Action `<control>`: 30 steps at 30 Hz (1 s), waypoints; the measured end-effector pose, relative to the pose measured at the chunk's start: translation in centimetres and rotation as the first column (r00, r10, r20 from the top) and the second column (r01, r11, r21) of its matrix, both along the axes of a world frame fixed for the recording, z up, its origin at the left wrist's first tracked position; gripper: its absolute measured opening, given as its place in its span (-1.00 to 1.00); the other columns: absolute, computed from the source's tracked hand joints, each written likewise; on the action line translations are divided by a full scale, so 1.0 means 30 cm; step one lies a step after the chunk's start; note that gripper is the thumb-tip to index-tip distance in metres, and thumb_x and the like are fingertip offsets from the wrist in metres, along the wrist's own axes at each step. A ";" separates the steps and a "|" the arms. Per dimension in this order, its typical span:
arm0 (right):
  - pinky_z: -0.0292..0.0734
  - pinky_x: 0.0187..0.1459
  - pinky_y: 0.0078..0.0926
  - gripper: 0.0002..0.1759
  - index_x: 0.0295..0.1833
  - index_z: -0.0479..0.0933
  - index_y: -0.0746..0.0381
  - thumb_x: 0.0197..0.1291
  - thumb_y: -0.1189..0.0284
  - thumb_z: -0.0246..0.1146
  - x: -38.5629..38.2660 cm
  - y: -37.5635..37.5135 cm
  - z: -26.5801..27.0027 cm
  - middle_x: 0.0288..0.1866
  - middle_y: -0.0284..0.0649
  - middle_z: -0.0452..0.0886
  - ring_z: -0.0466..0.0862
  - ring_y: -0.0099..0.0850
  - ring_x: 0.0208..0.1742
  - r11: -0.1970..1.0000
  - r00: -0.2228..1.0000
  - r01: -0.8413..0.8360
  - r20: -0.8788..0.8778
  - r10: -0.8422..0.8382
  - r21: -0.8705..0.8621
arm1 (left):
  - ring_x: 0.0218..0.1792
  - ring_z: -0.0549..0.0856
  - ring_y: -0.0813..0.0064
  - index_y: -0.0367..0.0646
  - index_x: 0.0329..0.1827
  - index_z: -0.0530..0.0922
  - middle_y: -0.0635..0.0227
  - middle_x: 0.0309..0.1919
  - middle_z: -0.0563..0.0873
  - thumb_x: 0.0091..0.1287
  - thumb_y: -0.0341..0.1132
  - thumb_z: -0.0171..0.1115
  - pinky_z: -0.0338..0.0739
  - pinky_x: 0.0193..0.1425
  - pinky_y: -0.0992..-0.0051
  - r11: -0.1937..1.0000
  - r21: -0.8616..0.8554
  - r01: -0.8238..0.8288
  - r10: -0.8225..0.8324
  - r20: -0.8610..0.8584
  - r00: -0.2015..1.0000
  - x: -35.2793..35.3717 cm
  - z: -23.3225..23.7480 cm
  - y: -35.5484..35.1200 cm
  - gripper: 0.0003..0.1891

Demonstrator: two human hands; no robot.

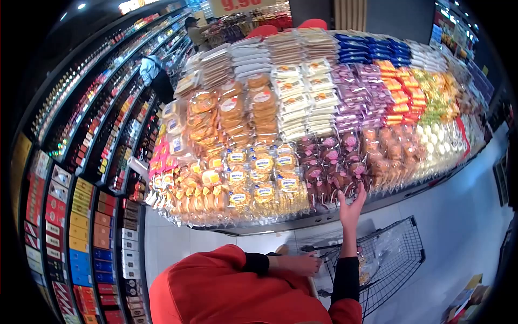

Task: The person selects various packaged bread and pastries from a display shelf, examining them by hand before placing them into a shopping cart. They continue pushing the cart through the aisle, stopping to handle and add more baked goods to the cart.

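My right hand [352, 206] reaches out to the front edge of the display, thumb and fingers apart. Its fingertips are at the lowest clear-wrapped dark brown pastries with pink labels [327, 171]; no package is lifted in it. Low in front of my body, my left hand [303, 264] has its fingers curled at the near end of a black wire shopping cart [413, 245], over its handle. Clear-wrapped goods [368, 268] lie inside the cart, partly hidden by my right forearm.
Packaged breads with blue-and-yellow labels [263, 191] and reddish-brown packs [391, 148] flank the dark pastries. Purple packs [356, 92] are stacked behind. Tall shelves of boxes and bottles [81, 200] line the left side. A person in light blue [150, 70] stands there. Cartons [465, 302] sit at lower right.
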State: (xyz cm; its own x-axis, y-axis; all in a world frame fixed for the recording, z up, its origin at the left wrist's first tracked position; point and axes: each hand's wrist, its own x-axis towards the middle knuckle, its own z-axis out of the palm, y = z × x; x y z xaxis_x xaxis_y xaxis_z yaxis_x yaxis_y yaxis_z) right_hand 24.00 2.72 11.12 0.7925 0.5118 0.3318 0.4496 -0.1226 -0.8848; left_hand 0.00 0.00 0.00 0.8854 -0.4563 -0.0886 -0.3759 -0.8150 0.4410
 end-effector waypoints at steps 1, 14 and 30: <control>0.25 0.49 -0.18 -0.13 0.56 0.22 0.33 0.23 0.34 0.47 0.085 -0.005 -0.023 0.45 0.00 0.35 0.41 -0.08 0.44 0.999 0.998 0.039 0.058 -0.039 -0.001 | 0.35 0.48 0.30 0.04 0.05 0.64 0.30 0.12 0.64 0.33 -0.16 0.27 0.16 0.50 -0.13 0.994 -0.105 -0.034 0.034 0.002 0.999 0.084 -0.009 -0.018 -0.73; 0.50 0.15 -0.26 -0.53 0.20 0.47 0.40 0.28 0.42 0.43 -0.132 0.163 0.020 0.03 0.02 0.60 0.62 -0.15 0.07 0.994 0.990 0.111 0.084 -0.110 -0.002 | 0.23 0.57 0.17 -0.06 0.18 0.57 0.27 0.09 0.64 0.37 -0.29 0.28 0.29 0.41 0.14 0.869 -0.391 -0.304 0.287 -0.103 0.952 -0.255 0.210 0.289 -0.67; 0.53 0.12 -0.49 -0.65 0.21 0.49 0.35 0.43 0.43 0.32 -0.468 -0.182 0.373 0.07 -0.24 0.63 0.62 -0.49 0.06 0.951 0.931 0.161 -0.361 -0.058 0.264 | 0.15 0.66 0.40 -0.22 0.46 0.37 0.17 0.20 0.62 0.59 -0.28 0.14 0.53 0.28 0.32 0.248 -0.867 -0.433 0.495 -0.271 0.825 -0.210 0.507 0.415 -0.55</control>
